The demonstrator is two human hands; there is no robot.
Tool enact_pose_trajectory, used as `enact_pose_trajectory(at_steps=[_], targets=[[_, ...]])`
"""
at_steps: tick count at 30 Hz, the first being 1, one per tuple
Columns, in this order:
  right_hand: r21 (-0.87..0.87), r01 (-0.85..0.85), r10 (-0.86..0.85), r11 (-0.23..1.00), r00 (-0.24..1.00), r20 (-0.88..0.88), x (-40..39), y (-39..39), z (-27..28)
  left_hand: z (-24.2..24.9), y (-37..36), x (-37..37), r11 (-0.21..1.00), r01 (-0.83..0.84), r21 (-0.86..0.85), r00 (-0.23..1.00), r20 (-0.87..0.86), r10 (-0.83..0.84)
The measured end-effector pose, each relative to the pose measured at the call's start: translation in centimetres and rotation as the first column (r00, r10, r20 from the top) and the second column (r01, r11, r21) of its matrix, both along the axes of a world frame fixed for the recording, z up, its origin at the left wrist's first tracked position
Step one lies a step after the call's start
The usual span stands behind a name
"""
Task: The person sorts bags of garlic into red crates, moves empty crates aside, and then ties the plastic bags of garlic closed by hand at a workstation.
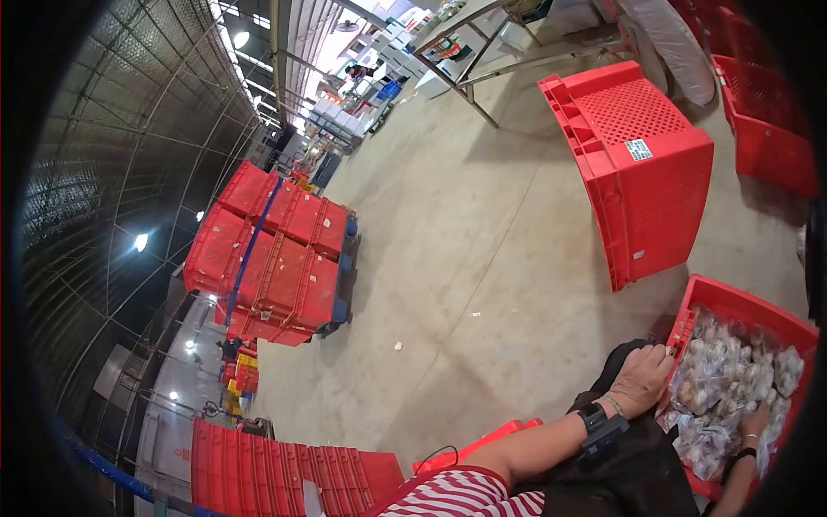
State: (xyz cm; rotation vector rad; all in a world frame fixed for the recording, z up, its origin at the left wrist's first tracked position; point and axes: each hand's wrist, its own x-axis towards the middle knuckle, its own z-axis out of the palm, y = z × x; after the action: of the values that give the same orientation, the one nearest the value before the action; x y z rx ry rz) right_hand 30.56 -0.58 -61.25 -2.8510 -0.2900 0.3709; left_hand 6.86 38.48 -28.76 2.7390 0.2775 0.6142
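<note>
Clear bags (719, 366); inside red crate (758, 312)

One left hand (639, 379), one right hand (755, 422); one filled crate (762, 315), its bags (699, 388) too bunched to count; one crate (659, 202) with one printed label (638, 150); one blue strap (251, 245) round one crate group (289, 258).

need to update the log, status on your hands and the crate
Left hand at rim of open red crate. Right hand among clear plastic bags inside, grip unclear. Another red crate nearby, not over the opening.
</note>
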Motion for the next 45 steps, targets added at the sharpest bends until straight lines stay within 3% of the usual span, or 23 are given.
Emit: enact_pose_trajectory(at_steps=[1,3,4,6,10,12,13,15,18,21,22,23,24,25,26,27,29,31,37,39,41,43,45], targets=[[-0.004,-0.005,0.005,1.0,1.0,0.001,-0.5,-0.3,0.3,0.0,0.0,0.0,1.0,-0.006,-0.009,1.0,0.003,0.006],[-0.035,-0.193,0.194,0.98,0.927,0.321,-1.4,-0.9,0.5,0.3,0.1,0.1,1.0,-0.012,-0.012,0.999,0.03,0.012],[-0.04,-0.194,0.196,0.98,0.922,0.334,-1.5,-1.0,1.0,0.3,0.2,0.1,1.0,-0.012,-0.018,1.0,0.021,0.012],[-0.035,-0.191,0.192,0.981,0.981,0.024,-2.3,-1.5,2.7,0.2,0.5,-0.3,1.0,-0.006,-0.031,0.999,0.031,0.007],[0.308,-0.112,0.106,0.945,0.994,0.035,-7.2,1.0,8.9,-0.6,1.0,-0.6,1.0,0.005,0.007,1.0,0.016,-0.005],[0.333,-0.315,0.265,0.889,0.946,0.186,-10.1,4.0,16.1,-0.2,1.1,-1.1,0.999,-0.015,0.028,1.0,-0.011,0.015],[0.482,-0.265,0.229,0.835,0.964,0.133,-11.1,5.7,19.8,0.2,1.0,-1.4,1.0,-0.011,-0.012,1.0,-0.026,0.011],[0.419,-0.395,0.254,0.818,0.9,0.353,-12.6,3.8,22.1,0.0,0.3,-2.0,0.997,-0.029,-0.075,0.994,-0.106,0.021],[0.777,-0.097,0.139,0.622,0.99,0.012,-16.3,4.2,32.6,0.1,-0.4,-2.0,0.992,0.027,-0.127,0.999,0.039,-0.023],[0.92,-0.093,0.175,0.381,0.984,0.027,-20.5,3.5,40.8,0.1,-2.8,-2.6,0.959,0.088,-0.269,0.996,0.046,-0.079],[0.918,-0.087,0.147,0.387,0.989,0.032,-21.9,3.4,41.3,-0.7,-4.0,-3.0,0.842,0.149,-0.519,0.988,0.049,-0.145],[1.0,-0.012,0.18,0.024,0.984,0.007,-23.3,3.4,41.9,-1.4,-6.0,-3.4,0.657,0.187,-0.73,0.976,0.063,-0.207],[0.937,0.064,0.221,-0.344,0.975,0.015,-24.7,3.3,42.6,0.4,-8.7,-4.4,0.101,0.139,-0.985,0.898,0.082,-0.432],[0.939,0.052,0.2,-0.341,0.98,0.018,-25.7,3.4,42.9,0.0,-11.0,-5.4,-0.294,0.059,-0.954,0.798,0.222,-0.56],[0.843,0.116,0.242,-0.525,0.97,0.018,-26.4,3.7,43.2,2.3,-13.3,-6.5,-0.57,-0.083,-0.817,0.683,0.37,-0.63],[0.708,0.179,0.286,-0.683,0.958,0.034,-27.1,3.8,43.3,3.3,-14.3,-8.3,-0.641,-0.242,-0.728,0.705,0.322,-0.632],[0.629,0.211,0.306,-0.748,0.951,0.044,-28.8,3.8,41.7,2.8,-16.6,-10.1,-0.738,-0.398,-0.544,0.671,0.375,-0.639],[0.472,0.31,0.333,-0.825,0.942,-0.037,-30.4,3.6,40.9,4.0,-16.7,-10.9,-0.667,-0.416,-0.618,0.624,0.339,-0.704],[0.443,0.417,0.406,-0.794,0.905,-0.124,-33.9,1.8,40.4,7.7,-15.3,-10.7,-0.51,-0.288,-0.81,0.587,0.271,-0.763],[0.444,0.64,0.483,-0.627,0.767,-0.423,-33.9,1.7,41.9,8.2,-14.8,-11.1,-0.406,-0.207,-0.89,0.619,0.202,-0.759],[0.686,0.625,0.34,-0.373,0.78,-0.526,-34.0,1.8,41.1,8.7,-15.1,-11.7,-0.385,-0.269,-0.883,0.682,0.108,-0.724],[0.818,0.511,0.43,-0.263,0.821,-0.374,-34.2,1.6,41.1,9.4,-15.1,-11.9,-0.203,-0.104,-0.974,0.694,0.075,-0.716],[0.835,0.531,0.419,-0.144,0.797,-0.434,-34.0,1.1,42.2,9.0,-15.0,-12.1,-0.174,-0.061,-0.983,0.703,0.082,-0.707]])
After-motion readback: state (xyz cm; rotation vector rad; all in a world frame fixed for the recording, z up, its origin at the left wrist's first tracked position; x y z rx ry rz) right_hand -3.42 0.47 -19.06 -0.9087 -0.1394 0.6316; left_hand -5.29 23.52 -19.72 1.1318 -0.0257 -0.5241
